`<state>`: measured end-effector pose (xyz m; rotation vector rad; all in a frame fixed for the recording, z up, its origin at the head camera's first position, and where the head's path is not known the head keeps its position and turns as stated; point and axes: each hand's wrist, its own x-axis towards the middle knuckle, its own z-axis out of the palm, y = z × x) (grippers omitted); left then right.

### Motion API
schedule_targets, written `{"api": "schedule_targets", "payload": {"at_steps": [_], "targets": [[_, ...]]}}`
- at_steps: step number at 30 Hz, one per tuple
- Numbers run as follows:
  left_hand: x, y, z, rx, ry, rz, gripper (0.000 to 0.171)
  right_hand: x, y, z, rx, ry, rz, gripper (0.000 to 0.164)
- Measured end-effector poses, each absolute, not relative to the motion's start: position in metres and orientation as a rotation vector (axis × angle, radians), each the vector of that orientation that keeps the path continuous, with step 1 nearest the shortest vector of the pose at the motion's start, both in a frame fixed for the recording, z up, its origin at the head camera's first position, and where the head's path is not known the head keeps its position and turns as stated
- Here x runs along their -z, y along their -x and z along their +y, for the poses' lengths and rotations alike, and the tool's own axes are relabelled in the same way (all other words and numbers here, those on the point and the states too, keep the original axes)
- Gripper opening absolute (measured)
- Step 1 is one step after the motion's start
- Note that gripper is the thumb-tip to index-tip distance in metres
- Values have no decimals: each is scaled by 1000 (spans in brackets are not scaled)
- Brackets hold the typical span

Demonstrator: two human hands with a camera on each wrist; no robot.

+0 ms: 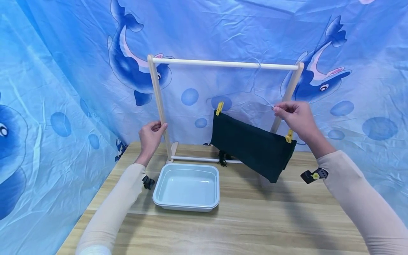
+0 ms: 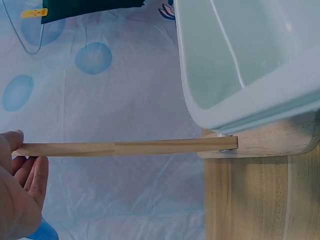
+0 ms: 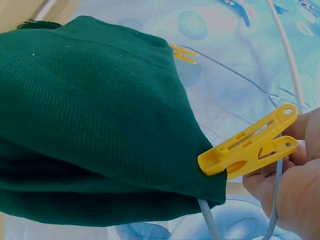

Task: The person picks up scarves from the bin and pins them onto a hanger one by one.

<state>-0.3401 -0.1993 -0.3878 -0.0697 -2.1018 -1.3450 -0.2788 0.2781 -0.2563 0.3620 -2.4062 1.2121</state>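
Observation:
In the head view my left hand (image 1: pixel 150 138) grips the left post (image 1: pixel 156 85) of a wooden rack, thumb and fingers on either side of it. My right hand (image 1: pixel 299 118) pinches the right arm of a thin pale hanger (image 3: pixel 277 195), whose hook loops over the rack's top bar (image 1: pixel 204 63). A dark green knitted cloth (image 1: pixel 248 145) with dark tassels hangs folded over the hanger, sloping down to the right. Yellow clothespins clip its corners: one at the left (image 1: pixel 220 108), another at the right (image 1: pixel 289 136), just below my right hand.
A pale blue rectangular basin (image 1: pixel 186 206) stands on the wood-grain table (image 1: pixel 255 223), in front of the rack's left foot. Behind the rack hangs a blue curtain (image 1: pixel 197 32) printed with dolphins. The rack's low crossbar (image 1: pixel 194 159) runs behind the basin.

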Motion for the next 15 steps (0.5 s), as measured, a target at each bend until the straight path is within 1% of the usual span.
{"api": "schedule_targets", "payload": {"at_steps": [4,15], "targets": [[387,339,-199,1353,81,-2096,32,262,281,275,-1224,-379,-2395,36],[387,339,-199,1348,66,-2094,32,274,285,270,-1237,-420,-2391,35]]}}
